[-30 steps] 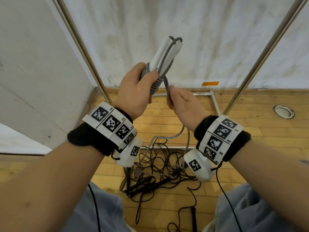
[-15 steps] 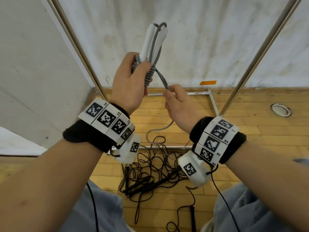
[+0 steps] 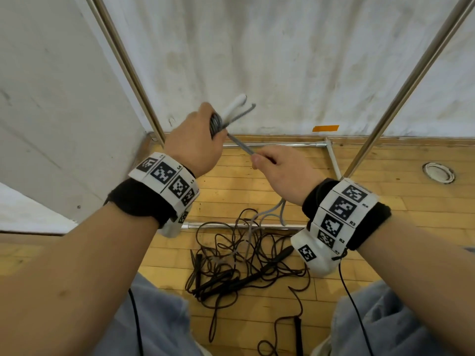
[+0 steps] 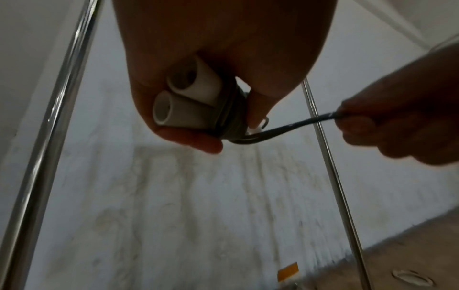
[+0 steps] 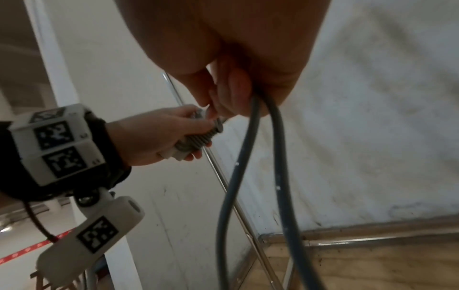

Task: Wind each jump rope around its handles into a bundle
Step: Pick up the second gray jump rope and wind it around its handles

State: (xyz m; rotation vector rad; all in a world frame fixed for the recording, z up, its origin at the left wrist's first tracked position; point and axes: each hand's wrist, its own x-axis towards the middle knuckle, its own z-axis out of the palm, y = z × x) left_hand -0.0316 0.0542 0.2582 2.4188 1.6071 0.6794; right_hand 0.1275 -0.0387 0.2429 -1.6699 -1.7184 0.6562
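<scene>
Left hand [image 3: 195, 145] grips the paired white handles [image 4: 183, 102], coils already on; right hand [image 3: 282, 173] pinches the doubled grey rope [image 3: 240, 145] taut beside them — keep tension, lay turns side by side.

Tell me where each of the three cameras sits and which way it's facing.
Head: on the head, facing forward and down; both forearms, left hand, right hand, black ropes on the floor.
Left wrist: under the left palm, facing the wall; fingers round white handles.
Right wrist: under the right palm, facing leftward; grey rope.
All share the wound bundle.
</scene>
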